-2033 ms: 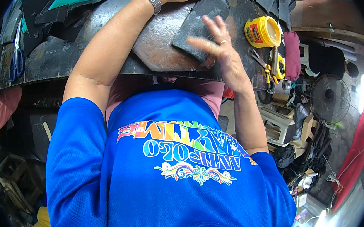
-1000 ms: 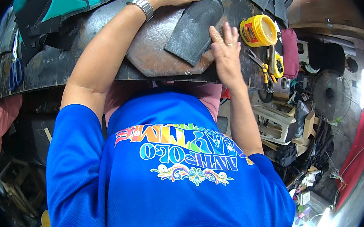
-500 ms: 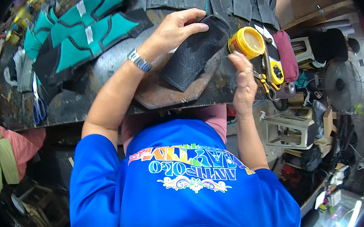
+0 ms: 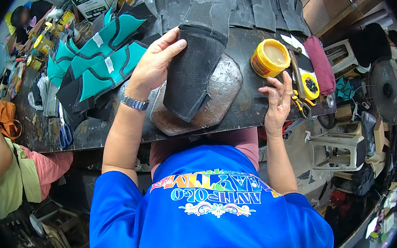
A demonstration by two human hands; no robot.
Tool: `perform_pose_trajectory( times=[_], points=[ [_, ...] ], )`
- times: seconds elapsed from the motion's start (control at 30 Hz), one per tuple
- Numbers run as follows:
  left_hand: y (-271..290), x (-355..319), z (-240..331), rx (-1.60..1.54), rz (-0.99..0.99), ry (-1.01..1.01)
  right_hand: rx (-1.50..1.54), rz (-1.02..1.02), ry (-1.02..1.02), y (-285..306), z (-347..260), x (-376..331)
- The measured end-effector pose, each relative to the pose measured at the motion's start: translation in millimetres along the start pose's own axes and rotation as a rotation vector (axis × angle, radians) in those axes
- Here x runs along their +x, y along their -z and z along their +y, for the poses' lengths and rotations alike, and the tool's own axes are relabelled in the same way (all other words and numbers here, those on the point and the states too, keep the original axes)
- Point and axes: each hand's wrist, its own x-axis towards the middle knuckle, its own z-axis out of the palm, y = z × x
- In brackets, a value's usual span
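Observation:
A long black fabric piece (image 4: 193,67) lies over the worn, roughly octagonal slab (image 4: 221,86) in front of me. My left hand (image 4: 159,63) pinches its left edge between thumb and fingers. A raised fold or seam crosses the piece near that grip. To the right, my right hand (image 4: 278,98) is raised with fingers apart and slightly curled, and nothing shows in it. Just beyond its fingertips stands an uncapped yellow jar (image 4: 260,65) of tan paste, apart from the hand.
Teal and black cut pieces (image 4: 107,68) lie to the left, near blue-handled scissors (image 4: 65,134). Several black panels (image 4: 264,10) line the far side. Yellow-handled scissors (image 4: 304,104), a tape roll (image 4: 310,84) and a maroon bundle (image 4: 319,62) sit at right. Another person (image 4: 8,161) is at far left.
My left hand has shifted left and now grips the black piece's left edge, which lies straighter, stretching away from me. The right hand's fingers have spread, slightly lower beside the jar.

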Motion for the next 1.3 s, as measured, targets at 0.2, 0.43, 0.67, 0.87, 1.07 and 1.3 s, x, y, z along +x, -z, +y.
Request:
perform_pose_trajectory(
  times=[0.2,0.43,0.67,0.87,1.07,1.3],
  points=[
    [-40,3,-11,0.107,0.110,0.220,-0.339,-0.233,0.269,-9,-20,29],
    [-69,3,-29,-0.072,0.009,0.168,-0.529,-0.340,0.299,-32,-24,47],
    [-66,19,-14,-0.038,0.200,0.181,-0.484,-0.403,0.468,-15,-30,27],
    [-82,87,20,0.177,-0.098,-0.066,-0.260,-0.007,0.238,33,-12,21],
    [-113,239,-12,0.212,-0.109,-0.067,0.030,0.111,0.068,49,18,5],
    [-162,437,-105,0.170,0.003,-0.009,0.145,0.058,-0.132,57,22,1]
  ],
)
